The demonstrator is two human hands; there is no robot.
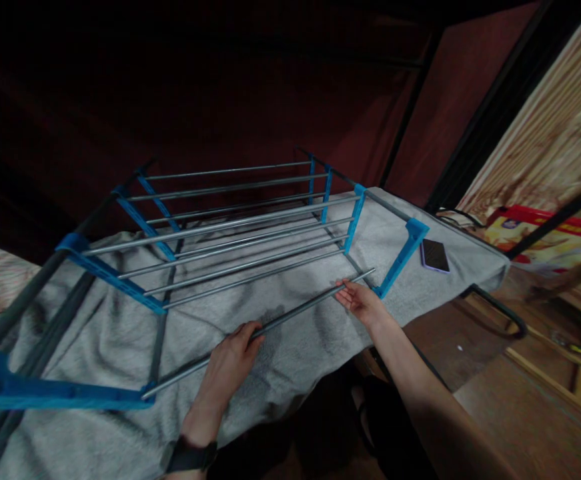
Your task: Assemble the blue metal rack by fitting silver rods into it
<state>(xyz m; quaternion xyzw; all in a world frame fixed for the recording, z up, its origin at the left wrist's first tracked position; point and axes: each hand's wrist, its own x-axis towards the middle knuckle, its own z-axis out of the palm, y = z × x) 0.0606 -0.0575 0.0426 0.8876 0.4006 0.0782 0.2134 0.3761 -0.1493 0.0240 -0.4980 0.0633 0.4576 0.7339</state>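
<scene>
A thin grey metal rod runs across the front of a rack with blue plastic brackets. My left hand is wrapped round the rod left of its middle, and my right hand pinches it near the right end. The rod's left end meets the tip of the front left bracket. Its right end is free, pointing up just left of the front right bracket. Behind, several rods span between further blue brackets.
The rack stands on a surface covered by a grey cloth. A phone lies right of the rack. A dark red panel rises behind. At right are a red and yellow package, a dark curved bar and a wooden frame.
</scene>
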